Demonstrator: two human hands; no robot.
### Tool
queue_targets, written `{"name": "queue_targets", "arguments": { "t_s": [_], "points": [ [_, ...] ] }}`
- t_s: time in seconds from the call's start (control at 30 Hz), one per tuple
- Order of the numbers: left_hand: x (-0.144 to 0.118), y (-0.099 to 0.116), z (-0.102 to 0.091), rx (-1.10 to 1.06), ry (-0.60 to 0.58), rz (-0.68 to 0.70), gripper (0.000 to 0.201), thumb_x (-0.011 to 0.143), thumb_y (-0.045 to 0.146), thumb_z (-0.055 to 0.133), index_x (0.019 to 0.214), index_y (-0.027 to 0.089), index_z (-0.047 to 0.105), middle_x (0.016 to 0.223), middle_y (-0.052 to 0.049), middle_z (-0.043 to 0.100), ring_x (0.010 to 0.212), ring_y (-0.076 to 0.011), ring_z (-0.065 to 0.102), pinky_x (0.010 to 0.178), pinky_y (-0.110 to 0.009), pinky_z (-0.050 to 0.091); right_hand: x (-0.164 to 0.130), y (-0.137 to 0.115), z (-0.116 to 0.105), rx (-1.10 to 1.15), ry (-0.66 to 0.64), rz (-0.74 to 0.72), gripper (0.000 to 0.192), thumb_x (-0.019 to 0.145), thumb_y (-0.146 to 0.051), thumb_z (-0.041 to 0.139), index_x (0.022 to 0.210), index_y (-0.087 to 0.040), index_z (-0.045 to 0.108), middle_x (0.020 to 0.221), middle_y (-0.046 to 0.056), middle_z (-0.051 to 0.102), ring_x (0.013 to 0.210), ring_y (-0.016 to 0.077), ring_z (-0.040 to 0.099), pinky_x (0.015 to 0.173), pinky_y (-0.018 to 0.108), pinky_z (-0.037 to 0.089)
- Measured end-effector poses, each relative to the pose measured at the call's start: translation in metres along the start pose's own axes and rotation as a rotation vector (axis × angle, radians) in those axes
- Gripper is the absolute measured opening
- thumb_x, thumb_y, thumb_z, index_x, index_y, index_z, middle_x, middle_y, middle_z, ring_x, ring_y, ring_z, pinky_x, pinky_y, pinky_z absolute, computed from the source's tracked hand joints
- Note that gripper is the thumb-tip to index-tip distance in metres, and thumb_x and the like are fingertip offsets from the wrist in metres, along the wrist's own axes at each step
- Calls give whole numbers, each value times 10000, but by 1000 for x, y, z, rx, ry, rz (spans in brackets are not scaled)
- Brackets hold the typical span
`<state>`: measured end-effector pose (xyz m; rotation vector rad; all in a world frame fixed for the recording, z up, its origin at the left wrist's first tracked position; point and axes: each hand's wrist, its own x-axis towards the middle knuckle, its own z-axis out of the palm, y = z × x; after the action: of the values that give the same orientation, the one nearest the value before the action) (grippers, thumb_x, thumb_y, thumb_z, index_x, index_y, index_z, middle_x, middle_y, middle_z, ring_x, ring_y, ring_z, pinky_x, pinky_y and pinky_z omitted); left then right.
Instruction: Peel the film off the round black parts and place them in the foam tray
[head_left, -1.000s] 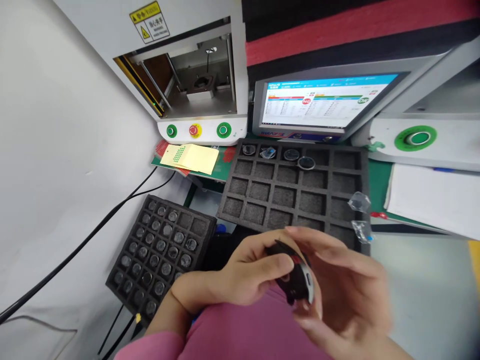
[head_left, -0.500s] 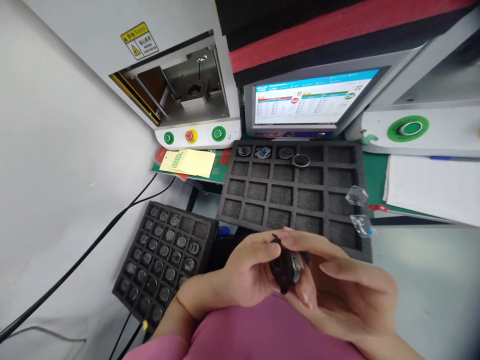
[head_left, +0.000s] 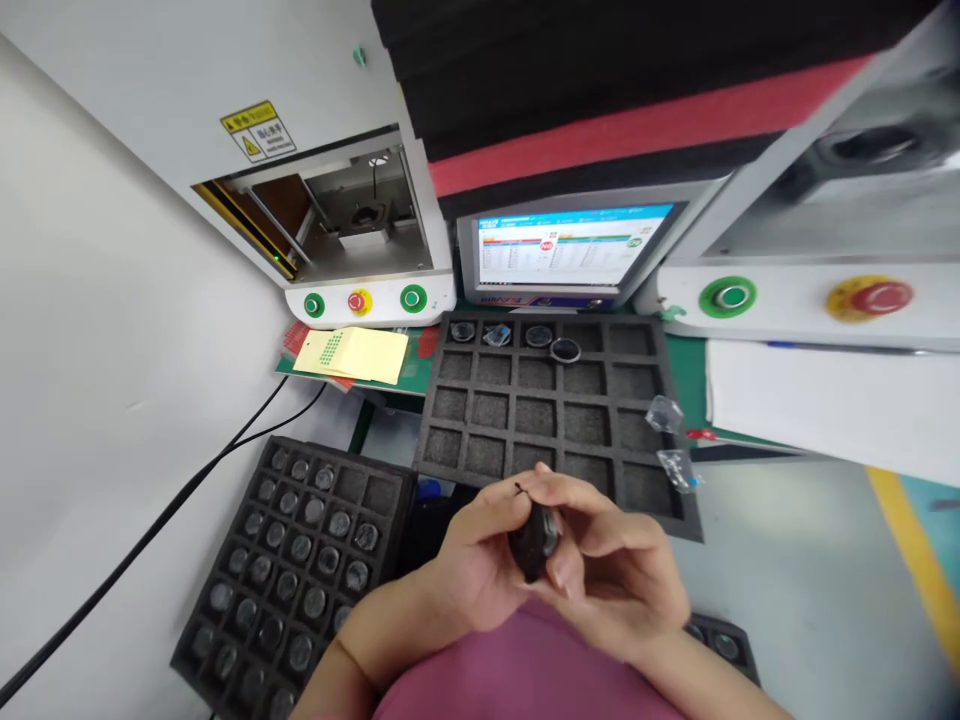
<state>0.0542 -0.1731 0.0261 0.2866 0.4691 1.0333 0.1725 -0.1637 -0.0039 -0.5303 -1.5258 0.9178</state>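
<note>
Small round black part [head_left: 531, 538] held above the lap, before the foam tray [head_left: 480, 405]. Left hand [head_left: 480, 560] and right hand [head_left: 615, 570] both pinch it. Likely light, rigid, scratch-prone; hold by rim.

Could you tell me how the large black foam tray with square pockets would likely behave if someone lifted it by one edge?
The foam tray looks soft and thin-walled, so it would probably feel light and sag. The round parts in its far row sit loose and might slide out.
</note>
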Motion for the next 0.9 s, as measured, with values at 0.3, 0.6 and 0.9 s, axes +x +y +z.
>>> {"name": "queue_targets", "arguments": {
  "t_s": [0.3, 0.6, 0.9],
  "points": [
    [87, 35, -84, 1258, 444, 291, 248, 868, 354, 482, 679, 207, 418, 597, 19, 562, 669, -184, 670, 608, -252, 463, 64, 143, -93, -892, -208, 273, 465, 943, -574, 468, 1113, -151, 558, 1058, 157, 660, 998, 292, 660, 848, 485, 545],
    [120, 32, -109, 1832, 555, 401, 169, 746, 251, 785, 820, 153, 668, 987, -100, 676, 1041, -289, 607, 929, -415, 489, 92, 184, -72, -1181, -497, 206, 336, 936, -390, 603, 1164, -143, 588, 1153, 96, 615, 1048, 232, 611, 890, 443, 525],
    [106, 104, -191, 1975, 774, 491, 207, 963, 290, 533, 960, 130, 665, 975, -84, 674, 946, -199, 644, 852, -385, 542, 167, 230, 56, -1094, -1143, -55, 226, 961, -325, 583, 1112, -163, 630, 1151, 77, 636, 1011, 192, 632, 883, 400, 544]
  ]
}}
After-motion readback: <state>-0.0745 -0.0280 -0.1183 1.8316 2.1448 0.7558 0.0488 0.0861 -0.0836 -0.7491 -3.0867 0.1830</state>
